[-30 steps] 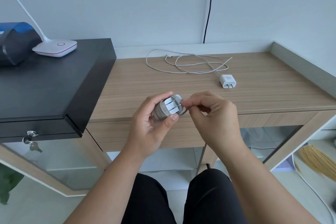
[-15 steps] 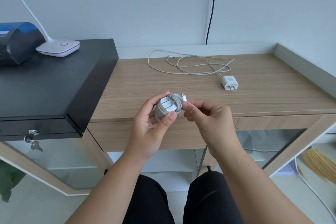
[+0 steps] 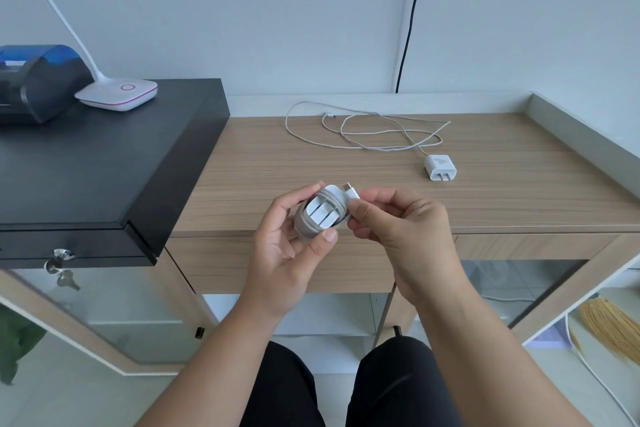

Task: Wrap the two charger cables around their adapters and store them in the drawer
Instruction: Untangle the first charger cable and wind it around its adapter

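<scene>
**First charger wound and in hand; second loose on desk**

Left hand (image 3: pixel 289 246) clasps the wound adapter (image 3: pixel 323 211) between thumb and fingers, prongs toward the camera; grey cable (image 3: pixel 304 224) coiled round its body in several turns; held just above the near edge of the desk (image 3: pixel 519 191).

Right hand (image 3: pixel 405 229) pinches the cable's free end at the right side of the bundle, thumb and forefinger closed on it; plug tip (image 3: pixel 349 189) projects up and left past the fingertips, beside the adapter's top corner.

Second adapter (image 3: pixel 440 167) lies on the desk, far right of the hands, prongs facing near; its cable (image 3: pixel 367 130) sprawls in loose loops behind it toward the wall, connector end at far left of the loops; neither touched.

Drawer front (image 3: pixel 530 246) under the desk top at right, shut.

Black cabinet (image 3: pixel 104 163) stands left of the desk; keys (image 3: pixel 62 269) hang from the lock on its near face; white lamp base (image 3: pixel 116 95) and a blue-topped device (image 3: pixel 33 80) sit at its far left.

Black cord (image 3: pixel 410 17) runs down the wall behind the desk.
</scene>
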The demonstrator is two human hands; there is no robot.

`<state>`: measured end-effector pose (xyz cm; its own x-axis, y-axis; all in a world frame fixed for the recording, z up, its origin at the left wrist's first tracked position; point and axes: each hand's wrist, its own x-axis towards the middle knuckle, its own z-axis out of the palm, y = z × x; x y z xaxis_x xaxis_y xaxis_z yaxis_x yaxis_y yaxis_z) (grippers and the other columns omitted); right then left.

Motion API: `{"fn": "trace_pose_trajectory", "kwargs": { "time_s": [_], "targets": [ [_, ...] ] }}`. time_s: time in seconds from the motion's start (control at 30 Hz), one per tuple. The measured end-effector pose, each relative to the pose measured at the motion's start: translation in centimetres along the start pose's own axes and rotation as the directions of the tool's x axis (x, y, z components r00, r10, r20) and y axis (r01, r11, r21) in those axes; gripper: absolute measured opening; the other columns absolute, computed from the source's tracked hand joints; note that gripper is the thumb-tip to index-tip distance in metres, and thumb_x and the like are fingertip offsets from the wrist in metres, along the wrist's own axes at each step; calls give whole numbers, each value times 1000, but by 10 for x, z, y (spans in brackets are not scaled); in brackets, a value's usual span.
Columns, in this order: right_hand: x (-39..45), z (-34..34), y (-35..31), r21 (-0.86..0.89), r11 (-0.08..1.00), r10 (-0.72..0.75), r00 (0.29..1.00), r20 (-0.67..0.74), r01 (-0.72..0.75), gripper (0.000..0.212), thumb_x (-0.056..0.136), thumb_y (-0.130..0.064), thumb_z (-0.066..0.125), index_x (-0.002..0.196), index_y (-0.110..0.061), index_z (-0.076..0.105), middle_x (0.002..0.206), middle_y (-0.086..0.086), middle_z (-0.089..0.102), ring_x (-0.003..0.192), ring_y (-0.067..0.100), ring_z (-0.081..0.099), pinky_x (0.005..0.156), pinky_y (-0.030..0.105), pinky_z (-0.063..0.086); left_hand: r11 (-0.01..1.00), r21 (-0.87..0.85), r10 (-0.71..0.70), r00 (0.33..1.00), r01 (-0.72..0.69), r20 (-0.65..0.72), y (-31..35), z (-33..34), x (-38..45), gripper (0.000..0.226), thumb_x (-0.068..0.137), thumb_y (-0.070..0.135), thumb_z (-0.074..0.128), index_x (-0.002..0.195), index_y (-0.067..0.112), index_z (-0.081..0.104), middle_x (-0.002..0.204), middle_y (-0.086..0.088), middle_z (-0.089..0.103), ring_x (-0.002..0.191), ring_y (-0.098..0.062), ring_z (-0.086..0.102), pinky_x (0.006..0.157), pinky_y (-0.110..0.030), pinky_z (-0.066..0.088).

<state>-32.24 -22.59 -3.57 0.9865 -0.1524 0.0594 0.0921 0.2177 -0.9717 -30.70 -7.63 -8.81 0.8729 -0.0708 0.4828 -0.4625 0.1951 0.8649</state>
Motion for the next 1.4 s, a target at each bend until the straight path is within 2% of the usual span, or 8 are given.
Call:
{"fn": "trace_pose_trajectory", "kwargs": {
  "time_s": [0.2, 0.33, 0.6, 0.8, 0.93, 1.07, 1.23, 1.4],
  "targets": [
    [-2, -4, 3, -399, 912, -97, 995, 5, 91, 15, 86, -12, 68, 86, -24, 77, 66, -4, 72, 61, 6, 63, 68, 28, 55, 990, 128, 56, 995, -66, 83, -4, -7, -1, 49, 81, 14, 72, 128, 15, 56, 132, -8, 57, 124, -29, 54, 94, -35, 51],
    [-5, 0, 2, -574, 808, -161, 987, -2, 131, 17, 87, -13, 66, 87, -27, 75, 65, -15, 70, 64, -1, 64, 61, 9, 47, 976, 187, 98, 990, -115, 101, -6, -8, -1, 48, 81, 14, 73, 126, 14, 57, 129, -10, 58, 123, -29, 55, 93, -26, 48],
    [-5, 0, 5, -573, 813, -136, 991, -14, 104, 20, 86, -10, 64, 85, -26, 75, 55, -22, 63, 58, -5, 59, 57, 8, 41, 978, 177, 104, 993, -114, 63, -14, -10, -5, 50, 80, 16, 74, 127, 11, 56, 128, -11, 58, 122, -31, 54, 98, -34, 45],
    [-7, 2, 6, -704, 673, -261, 963, 61, 227, 21, 86, -7, 62, 91, -23, 76, 77, -12, 72, 73, 2, 61, 64, 10, 46, 959, 248, 117, 987, -140, 108, -12, -12, -5, 49, 80, 18, 75, 126, 13, 57, 124, -6, 58, 120, -30, 54, 98, -35, 45],
    [-6, 1, 8, -752, 569, -347, 926, 147, 333, 23, 85, -5, 63, 91, -22, 76, 77, -10, 68, 62, 1, 55, 63, 6, 41, 938, 305, 114, 979, -163, 171, -8, -17, -3, 48, 81, 19, 74, 126, 11, 58, 127, -2, 58, 123, -28, 54, 97, -38, 48],
    [-9, 0, 8, -707, 638, -319, 940, 119, 305, 20, 85, -8, 65, 93, -23, 75, 76, -9, 71, 73, 6, 60, 66, 12, 46, 961, 266, 27, 980, -79, 195, -4, -20, -2, 47, 82, 20, 72, 127, 12, 59, 124, -2, 58, 119, -27, 55, 86, -28, 51],
    [-9, -5, 6, -676, 696, -181, 970, 160, 242, 18, 87, -11, 64, 94, -25, 74, 75, -9, 72, 71, 6, 64, 69, 20, 51, 981, 182, -103, 964, 59, 243, 1, -26, 2, 48, 81, 22, 72, 127, 15, 61, 119, -3, 61, 113, -23, 58, 88, -28, 49],
    [-6, -10, 2, -607, 777, -76, 983, 167, 163, 18, 88, -12, 64, 90, -27, 74, 73, -10, 71, 63, 2, 61, 59, 12, 47, 985, 110, -155, 957, 131, 247, 4, -24, 1, 46, 79, 21, 73, 123, 18, 60, 126, -7, 63, 117, -26, 59, 87, -30, 52]
  ]
}}
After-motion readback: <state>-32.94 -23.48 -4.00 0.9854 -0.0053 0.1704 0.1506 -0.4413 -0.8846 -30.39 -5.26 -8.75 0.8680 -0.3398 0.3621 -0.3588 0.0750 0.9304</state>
